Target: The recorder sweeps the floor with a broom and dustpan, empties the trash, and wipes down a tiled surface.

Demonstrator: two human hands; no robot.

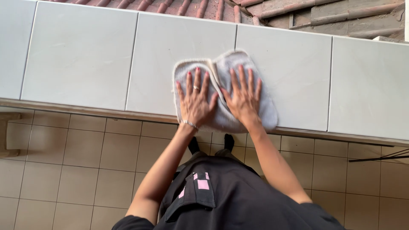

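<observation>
A pale grey cloth (260,81) with a light trim lies folded on top of a white tiled ledge (85,55). Both of my hands press flat on it, fingers spread. My left hand (195,100), with a ring and a bracelet at the wrist, covers the cloth's left half. My right hand (243,98) rests on its right half, just beside the fold ridge running down the middle. The cloth's near edge hangs slightly over the ledge's front lip.
Beyond the ledge lie reddish roof tiles (179,6) and weathered grey ones (341,17). Below me is a beige tiled floor (76,170). A thin dark rod (383,157) sticks in at the right edge, and a pale object (6,132) at the left.
</observation>
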